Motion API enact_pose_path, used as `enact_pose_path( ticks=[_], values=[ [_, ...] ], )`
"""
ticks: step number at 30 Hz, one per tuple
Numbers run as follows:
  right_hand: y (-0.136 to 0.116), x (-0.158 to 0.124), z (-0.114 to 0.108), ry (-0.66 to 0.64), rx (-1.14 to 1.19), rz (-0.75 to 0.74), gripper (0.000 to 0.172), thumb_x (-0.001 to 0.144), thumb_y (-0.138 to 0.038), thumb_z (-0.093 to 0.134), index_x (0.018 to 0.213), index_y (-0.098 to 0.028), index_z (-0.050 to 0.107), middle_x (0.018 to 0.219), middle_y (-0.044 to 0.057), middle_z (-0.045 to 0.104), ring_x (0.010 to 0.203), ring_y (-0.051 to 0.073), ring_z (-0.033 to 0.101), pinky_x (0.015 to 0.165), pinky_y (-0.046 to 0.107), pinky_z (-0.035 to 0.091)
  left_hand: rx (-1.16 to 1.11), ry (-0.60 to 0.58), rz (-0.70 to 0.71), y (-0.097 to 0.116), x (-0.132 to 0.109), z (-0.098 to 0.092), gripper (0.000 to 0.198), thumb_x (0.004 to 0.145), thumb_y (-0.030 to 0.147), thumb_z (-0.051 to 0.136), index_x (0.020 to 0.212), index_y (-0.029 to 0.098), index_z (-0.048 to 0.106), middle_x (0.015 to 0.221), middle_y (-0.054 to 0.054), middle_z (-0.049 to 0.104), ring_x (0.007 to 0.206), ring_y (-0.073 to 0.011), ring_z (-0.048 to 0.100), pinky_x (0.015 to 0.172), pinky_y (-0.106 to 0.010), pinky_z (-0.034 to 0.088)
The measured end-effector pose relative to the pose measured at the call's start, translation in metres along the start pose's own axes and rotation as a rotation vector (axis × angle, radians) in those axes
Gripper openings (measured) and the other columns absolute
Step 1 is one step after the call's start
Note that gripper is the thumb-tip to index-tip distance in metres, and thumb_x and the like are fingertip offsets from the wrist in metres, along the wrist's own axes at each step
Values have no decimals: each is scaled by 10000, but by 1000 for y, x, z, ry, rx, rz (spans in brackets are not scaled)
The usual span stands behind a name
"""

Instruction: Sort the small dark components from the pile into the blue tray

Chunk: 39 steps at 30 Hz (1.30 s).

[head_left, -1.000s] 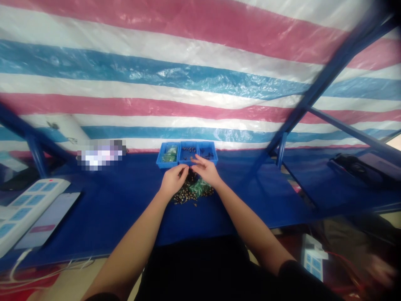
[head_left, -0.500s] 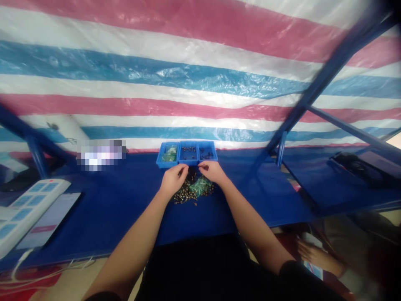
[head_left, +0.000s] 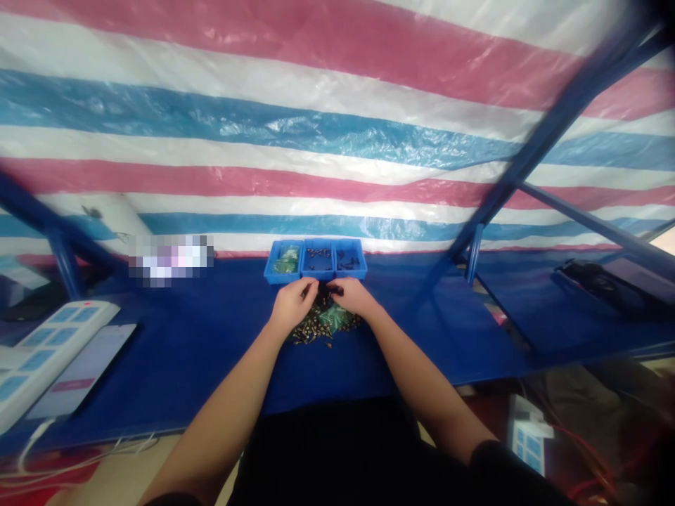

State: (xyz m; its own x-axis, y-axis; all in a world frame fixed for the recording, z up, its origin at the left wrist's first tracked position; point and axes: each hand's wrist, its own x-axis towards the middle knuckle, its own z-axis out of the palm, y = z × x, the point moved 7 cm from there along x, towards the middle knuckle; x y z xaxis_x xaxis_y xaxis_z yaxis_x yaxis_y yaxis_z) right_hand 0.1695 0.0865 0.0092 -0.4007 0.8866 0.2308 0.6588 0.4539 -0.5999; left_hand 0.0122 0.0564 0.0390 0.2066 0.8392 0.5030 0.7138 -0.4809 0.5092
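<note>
My left hand (head_left: 292, 303) and my right hand (head_left: 354, 296) meet just in front of a blue three-compartment tray (head_left: 315, 275). Between their fingertips is a small black part (head_left: 330, 289), apparently pinched by both. Directly below my hands lies a loose pile of small brass-and-black parts (head_left: 311, 332), with a green packet (head_left: 334, 319) among them. The tray's left compartment holds green packets (head_left: 286, 260). Small dark parts fill the other two compartments. My hands hide part of the pile.
The tray and pile sit on a blue table (head_left: 184, 351) against a striped plastic sheet (head_left: 316, 140). A power strip (head_left: 47, 355) and phone (head_left: 84, 369) lie at the left. A pixelated object (head_left: 171, 261) stands behind. Blue metal bars (head_left: 548, 133) cross the right.
My right hand has moved left, closing the gap to my left hand around the black part. The other person's hand at the lower right has gone from view.
</note>
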Motion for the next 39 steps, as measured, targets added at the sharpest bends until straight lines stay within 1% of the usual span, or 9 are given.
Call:
enact_pose_path(
  ticks=[6, 13, 17, 22, 25, 27, 31, 34, 39],
  values=[
    [7, 1, 0, 29, -14, 53, 302, 764, -174, 682, 1065, -159, 701, 991, 89, 715, 828, 181, 661, 809, 289, 510, 6, 4, 5, 2, 1, -1, 303, 938, 417, 446, 972, 217, 672, 825, -15, 711, 668, -143, 637, 642, -234, 467],
    [6, 1, -1, 15, -47, 30, 221, 834, -193, 636, 1039, -208, 717, 1009, 76, 730, 910, 209, 675, 849, 305, 502, 5, 7, -3, 1, 0, -1, 294, 936, 412, 452, 972, 224, 676, 807, -9, 705, 641, -136, 620, 634, -235, 463],
    [5, 1, -5, 61, -66, 11, 216, 874, -163, 562, 1004, -218, 726, 1011, 67, 735, 952, 219, 675, 882, 311, 488, -5, -1, -1, 1, 0, -1, 304, 938, 421, 446, 972, 223, 674, 806, -13, 704, 646, -140, 621, 633, -235, 462],
    [5, 1, -8, 123, -20, 15, 231, 879, -162, 532, 1017, -201, 714, 1005, 57, 733, 926, 194, 673, 881, 294, 489, -7, -15, -4, 0, 0, 0, 296, 938, 415, 448, 969, 225, 673, 800, -8, 703, 649, -139, 626, 630, -233, 460],
    [8, 1, -4, 89, -99, 43, 195, 840, -216, 600, 989, -183, 721, 958, 81, 730, 923, 219, 652, 863, 314, 489, -10, -19, 0, 1, 0, 0, 296, 937, 414, 450, 964, 223, 674, 810, -13, 709, 654, -142, 632, 629, -233, 463],
    [10, 2, -1, 49, -157, 54, 177, 820, -205, 618, 953, -172, 730, 934, 95, 726, 917, 229, 642, 856, 318, 484, -12, -14, 2, 2, 0, -1, 293, 937, 409, 451, 963, 222, 675, 819, -15, 712, 662, -143, 636, 631, -232, 465],
    [13, 3, 2, 25, -169, 64, 235, 830, -128, 563, 1000, -164, 721, 984, 93, 719, 921, 207, 644, 870, 290, 476, -2, -12, 4, 3, 1, -1, 294, 939, 408, 451, 962, 218, 674, 814, -11, 710, 666, -142, 637, 636, -231, 464],
    [10, 2, 1, 15, -167, 66, 260, 844, -125, 542, 1030, -169, 718, 995, 85, 715, 927, 193, 639, 882, 279, 469, -1, -20, 2, 1, 0, 1, 287, 939, 404, 455, 964, 217, 672, 835, -10, 713, 683, -141, 641, 643, -227, 464],
    [0, -1, 3, -15, -149, -10, 249, 853, -271, 603, 1056, -193, 725, 972, 83, 700, 916, 195, 618, 876, 297, 466, -13, -17, 9, 0, 0, 1, 283, 940, 401, 455, 962, 218, 670, 852, -15, 718, 710, -149, 652, 657, -231, 471]
  ],
)
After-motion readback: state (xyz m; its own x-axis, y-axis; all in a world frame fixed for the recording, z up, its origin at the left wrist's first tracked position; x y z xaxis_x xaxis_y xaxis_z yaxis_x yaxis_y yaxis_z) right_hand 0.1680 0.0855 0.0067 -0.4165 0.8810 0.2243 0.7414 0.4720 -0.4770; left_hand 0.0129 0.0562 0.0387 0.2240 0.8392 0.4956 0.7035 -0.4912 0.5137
